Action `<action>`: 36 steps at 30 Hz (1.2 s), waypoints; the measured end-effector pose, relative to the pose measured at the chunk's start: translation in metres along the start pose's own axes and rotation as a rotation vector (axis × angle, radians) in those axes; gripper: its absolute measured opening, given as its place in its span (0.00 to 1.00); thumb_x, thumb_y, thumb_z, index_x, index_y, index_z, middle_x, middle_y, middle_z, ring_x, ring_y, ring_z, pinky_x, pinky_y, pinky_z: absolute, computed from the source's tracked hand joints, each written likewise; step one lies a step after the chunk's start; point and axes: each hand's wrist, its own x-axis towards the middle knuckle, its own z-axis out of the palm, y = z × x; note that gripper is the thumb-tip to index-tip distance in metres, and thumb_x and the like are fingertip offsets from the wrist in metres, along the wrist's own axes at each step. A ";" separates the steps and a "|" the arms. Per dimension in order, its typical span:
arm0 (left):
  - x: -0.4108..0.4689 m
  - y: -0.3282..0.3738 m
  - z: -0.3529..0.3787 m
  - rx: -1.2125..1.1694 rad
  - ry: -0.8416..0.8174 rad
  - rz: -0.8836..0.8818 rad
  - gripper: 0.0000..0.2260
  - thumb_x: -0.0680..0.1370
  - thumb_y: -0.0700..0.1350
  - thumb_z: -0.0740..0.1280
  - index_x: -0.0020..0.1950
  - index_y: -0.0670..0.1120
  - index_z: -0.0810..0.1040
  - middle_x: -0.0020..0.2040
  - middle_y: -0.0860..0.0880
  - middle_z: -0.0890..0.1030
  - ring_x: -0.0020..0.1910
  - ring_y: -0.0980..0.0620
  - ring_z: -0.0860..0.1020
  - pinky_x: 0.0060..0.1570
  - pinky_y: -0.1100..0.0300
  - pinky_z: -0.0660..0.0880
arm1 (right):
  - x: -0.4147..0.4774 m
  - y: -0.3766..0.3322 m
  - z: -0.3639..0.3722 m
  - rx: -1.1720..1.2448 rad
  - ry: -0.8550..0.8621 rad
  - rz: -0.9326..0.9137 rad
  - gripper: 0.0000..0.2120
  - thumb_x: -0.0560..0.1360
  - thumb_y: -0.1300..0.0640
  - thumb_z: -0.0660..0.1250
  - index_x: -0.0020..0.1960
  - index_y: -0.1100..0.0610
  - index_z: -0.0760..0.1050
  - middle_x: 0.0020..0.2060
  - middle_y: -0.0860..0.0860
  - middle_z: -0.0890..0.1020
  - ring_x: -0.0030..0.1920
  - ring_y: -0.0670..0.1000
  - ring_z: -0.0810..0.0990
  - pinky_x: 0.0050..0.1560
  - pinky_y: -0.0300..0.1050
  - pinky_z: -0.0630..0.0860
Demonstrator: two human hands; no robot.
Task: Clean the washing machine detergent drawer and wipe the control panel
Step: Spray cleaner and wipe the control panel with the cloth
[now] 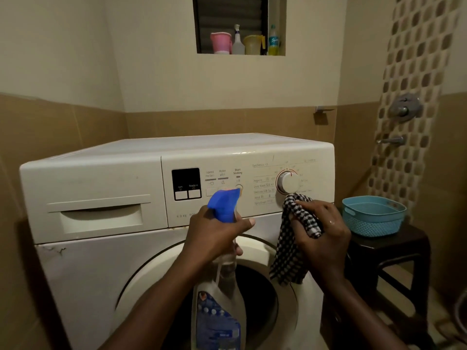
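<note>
Gripping spray bottle (223,206) and checked cloth (289,253)

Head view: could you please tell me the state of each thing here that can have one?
Detergent drawer, closed.
Display, dark.
Washer door, looks closed.
Spray bottle, held upright, nozzle facing the control panel.
Cloth, bunched, held up to the control panel below the dial.
Basket, upright on the stool, nothing visible inside.
</note>
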 end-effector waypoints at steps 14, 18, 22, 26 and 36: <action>-0.018 -0.036 -0.023 0.028 0.116 -0.073 0.11 0.69 0.45 0.78 0.41 0.43 0.77 0.30 0.46 0.80 0.28 0.41 0.83 0.44 0.45 0.83 | 0.011 -0.027 0.029 0.079 -0.062 -0.084 0.17 0.69 0.68 0.73 0.56 0.58 0.79 0.53 0.48 0.76 0.55 0.40 0.73 0.59 0.25 0.68; -0.018 -0.041 -0.035 0.012 0.143 -0.056 0.11 0.70 0.45 0.78 0.43 0.43 0.78 0.31 0.45 0.80 0.29 0.41 0.83 0.44 0.45 0.82 | 0.006 -0.030 0.047 0.067 -0.127 -0.037 0.19 0.69 0.67 0.72 0.59 0.56 0.78 0.56 0.51 0.77 0.58 0.47 0.75 0.62 0.39 0.73; -0.017 -0.052 -0.044 -0.012 0.154 -0.037 0.10 0.70 0.44 0.78 0.44 0.43 0.79 0.31 0.44 0.80 0.28 0.39 0.82 0.43 0.46 0.81 | 0.000 -0.037 0.067 0.008 -0.132 -0.049 0.21 0.67 0.66 0.73 0.58 0.55 0.77 0.56 0.50 0.76 0.57 0.46 0.73 0.60 0.41 0.73; -0.019 -0.059 -0.042 -0.045 0.196 -0.048 0.09 0.70 0.42 0.78 0.44 0.44 0.80 0.33 0.42 0.82 0.27 0.41 0.82 0.39 0.50 0.80 | -0.020 -0.058 0.082 -0.007 -0.421 -0.258 0.22 0.64 0.62 0.73 0.57 0.54 0.76 0.56 0.50 0.76 0.56 0.51 0.76 0.51 0.44 0.78; -0.016 -0.064 -0.046 -0.044 0.182 -0.049 0.09 0.70 0.43 0.78 0.44 0.44 0.79 0.33 0.42 0.82 0.26 0.42 0.82 0.41 0.49 0.81 | 0.029 -0.053 0.091 0.016 -0.066 -0.092 0.27 0.69 0.67 0.70 0.66 0.55 0.75 0.64 0.53 0.73 0.67 0.51 0.68 0.71 0.38 0.61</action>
